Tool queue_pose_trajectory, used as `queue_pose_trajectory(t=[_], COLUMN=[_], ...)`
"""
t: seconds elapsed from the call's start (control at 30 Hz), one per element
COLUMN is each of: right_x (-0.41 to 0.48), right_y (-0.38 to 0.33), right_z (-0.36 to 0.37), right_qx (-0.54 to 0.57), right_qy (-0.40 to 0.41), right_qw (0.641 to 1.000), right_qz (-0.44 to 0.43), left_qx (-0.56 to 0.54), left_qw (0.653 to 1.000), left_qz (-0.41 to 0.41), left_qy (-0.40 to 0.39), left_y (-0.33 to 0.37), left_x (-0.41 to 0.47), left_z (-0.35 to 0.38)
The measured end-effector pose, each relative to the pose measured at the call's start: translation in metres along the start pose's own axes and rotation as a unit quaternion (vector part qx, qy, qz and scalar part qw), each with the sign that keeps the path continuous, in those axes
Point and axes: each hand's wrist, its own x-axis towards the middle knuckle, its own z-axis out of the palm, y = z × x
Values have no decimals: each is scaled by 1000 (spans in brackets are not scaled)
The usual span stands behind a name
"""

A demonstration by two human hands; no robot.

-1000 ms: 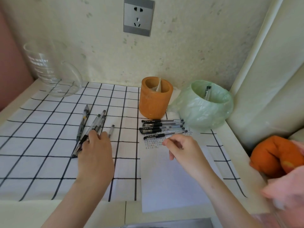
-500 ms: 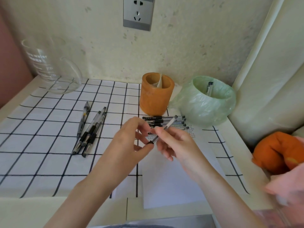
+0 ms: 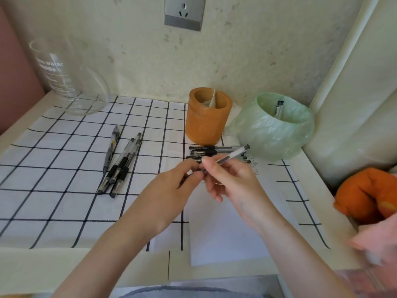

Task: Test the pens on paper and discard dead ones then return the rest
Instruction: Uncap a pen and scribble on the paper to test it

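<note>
My right hand (image 3: pixel 234 181) grips a clear-barrelled pen (image 3: pixel 235 153) that slants up to the right. My left hand (image 3: pixel 171 190) pinches the pen's lower end; fingers hide that tip. Both hands hover over a white sheet of paper (image 3: pixel 227 229) with small test scribbles at its top. Behind the hands several capped black pens (image 3: pixel 211 149) lie in a row. Three more pens (image 3: pixel 122 162) rest to the left on the checked cloth. An orange pen holder (image 3: pixel 207 117) stands behind. A green-lined bin (image 3: pixel 277 127) at the right holds one pen (image 3: pixel 278 109).
A glass beaker (image 3: pixel 66 78) stands at the back left corner. The black-and-white checked cloth (image 3: pixel 53 190) covers the desk. An orange soft object (image 3: pixel 369 196) lies at the right edge. A wall socket (image 3: pixel 183 12) sits above the holder.
My left hand left the pens at the left and came to the middle. My right hand lifted a pen, and both hands now hold it over the paper.
</note>
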Motion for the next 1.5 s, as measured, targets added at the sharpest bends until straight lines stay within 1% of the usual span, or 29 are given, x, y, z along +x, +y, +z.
queue_pose_trajectory(t=[0.1,0.23,0.3,0.37,0.47,0.53,0.57,0.67,0.77,0.83,0.93,1.07,1.27,1.5], right_x=[-1,1,0,0,5,7,8,11,16,20,25,29,37,39], right_y=[-3,-6,-8,-8,-8,-8,-8,-1,13,24,36,44,58,66], right_z=[-1,-8,-9,-11,-21,-31,-34,-34,-30,-30,-31,-29,-25,-28], right_qx=[-29,7,19,36,96,122,120,82,30,-8,-64,-105,-159,-198], right_qy=[-4,9,9,32,117,150,147,114,148,179,196,205,238,262], right_qw=[1000,1000,1000,999,988,981,982,989,988,983,979,973,955,939], right_qz=[-4,1,-11,-10,10,15,19,34,43,30,1,-28,-83,-97], left_qx=[27,-39,-36,-16,50,107,126,161,191,204,229,246,237,238], left_qw=[999,997,997,999,996,991,989,983,975,971,965,958,961,960], left_qz=[15,26,27,-7,-69,-69,-58,-27,-12,-11,-4,-11,-16,-14], left_qy=[37,60,62,45,-6,-32,-43,-81,-111,-125,-130,-144,-144,-146], left_y=[3,7,6,4,-2,-8,-10,-12,-12,-14,-18,-21,-24,-24], left_x=[0,2,2,2,-1,-2,-2,-4,-5,-5,-6,-6,-3,-5], left_z=[1,3,4,4,2,2,3,7,9,10,12,16,19,19])
